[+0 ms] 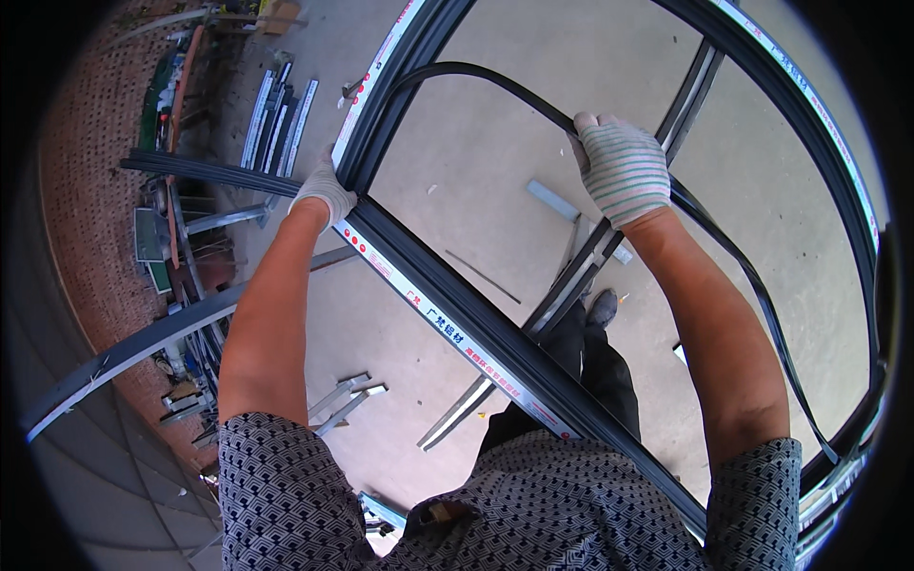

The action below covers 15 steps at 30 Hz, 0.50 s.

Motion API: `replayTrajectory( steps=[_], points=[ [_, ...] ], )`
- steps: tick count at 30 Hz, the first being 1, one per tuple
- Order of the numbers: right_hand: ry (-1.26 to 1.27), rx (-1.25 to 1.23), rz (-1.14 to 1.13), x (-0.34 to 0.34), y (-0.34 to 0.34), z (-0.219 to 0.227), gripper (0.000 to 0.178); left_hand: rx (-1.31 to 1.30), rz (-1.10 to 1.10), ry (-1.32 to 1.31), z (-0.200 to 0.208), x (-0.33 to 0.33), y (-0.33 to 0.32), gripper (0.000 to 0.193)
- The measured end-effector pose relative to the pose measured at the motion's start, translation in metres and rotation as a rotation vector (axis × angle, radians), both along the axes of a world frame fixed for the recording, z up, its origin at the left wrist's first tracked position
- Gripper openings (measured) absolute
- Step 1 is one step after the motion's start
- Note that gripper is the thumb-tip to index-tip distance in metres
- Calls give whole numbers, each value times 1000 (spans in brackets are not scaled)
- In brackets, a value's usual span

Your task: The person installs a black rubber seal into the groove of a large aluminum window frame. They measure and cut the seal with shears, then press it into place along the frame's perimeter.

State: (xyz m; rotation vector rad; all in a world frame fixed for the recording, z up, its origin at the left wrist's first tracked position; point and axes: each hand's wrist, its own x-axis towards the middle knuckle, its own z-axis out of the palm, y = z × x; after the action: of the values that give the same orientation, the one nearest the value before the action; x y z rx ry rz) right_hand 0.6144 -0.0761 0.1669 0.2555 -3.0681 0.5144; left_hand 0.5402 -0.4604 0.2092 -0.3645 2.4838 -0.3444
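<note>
A large black window frame (pixel 476 322) with printed white film along its edges spans the view in front of me. My left hand (pixel 326 194), in a white striped glove, is closed around the frame's near left corner; some of its fingers are hidden. Over the frame's opening, my right hand (pixel 624 169), gloved alike, is closed on a black rubber sealing strip (pixel 509 84). From that fist the strip arches left to the frame's left side bar. Its other length droops behind my right wrist toward the lower right of the frame.
Metal support bars (pixel 571 285) run under the frame. Dark profiles (pixel 214 171) stick out left of the corner. Cut profile pieces (pixel 276 124) lie on the concrete floor (pixel 495 190), with clutter along a brick strip (pixel 105 200). My shoe (pixel 602 308) shows below the frame.
</note>
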Motion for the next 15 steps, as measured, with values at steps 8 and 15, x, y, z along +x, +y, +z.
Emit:
replayTrajectory(
  steps=[8, 15],
  points=[
    [-28, -7, -10, -1, -4, 8, 15, -4, 40, -87, 12, -8, 8, 98],
    [-25, -1, -22, -2, 0, 5, 11, -86, -12, -103, 22, -13, 31, 94]
  ],
)
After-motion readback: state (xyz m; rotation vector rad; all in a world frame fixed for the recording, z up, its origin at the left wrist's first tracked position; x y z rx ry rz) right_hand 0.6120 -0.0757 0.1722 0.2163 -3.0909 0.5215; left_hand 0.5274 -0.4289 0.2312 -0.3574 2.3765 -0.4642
